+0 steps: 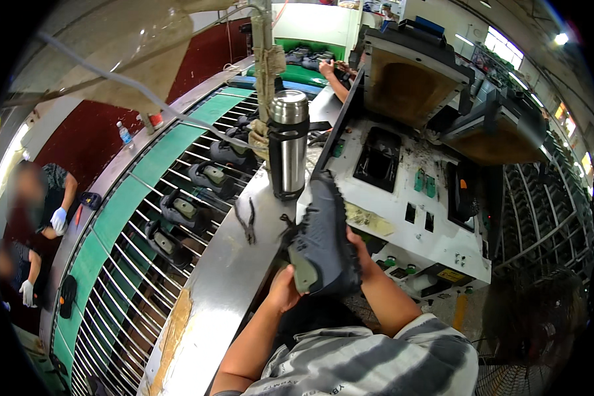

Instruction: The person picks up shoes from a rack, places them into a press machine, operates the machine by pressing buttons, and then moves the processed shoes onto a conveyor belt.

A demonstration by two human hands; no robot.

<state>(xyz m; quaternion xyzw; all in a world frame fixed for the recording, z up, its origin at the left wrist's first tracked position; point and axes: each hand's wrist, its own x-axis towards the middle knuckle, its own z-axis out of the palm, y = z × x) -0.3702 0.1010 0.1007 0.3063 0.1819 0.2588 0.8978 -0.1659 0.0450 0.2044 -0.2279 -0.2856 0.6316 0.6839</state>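
The curved steel counter runs up past my left side, with a steel vacuum flask standing at its far end. Over its right edge I hold a grey fabric shoe with an olive heel tab, toe away. It looks light, the upper soft, the sole stiff; the heel seems the firmest hold. My left hand closes around the heel, my right hand wraps the far side, fingers hidden behind it.

Both hands, left hand and right hand, grip a grey shoe.
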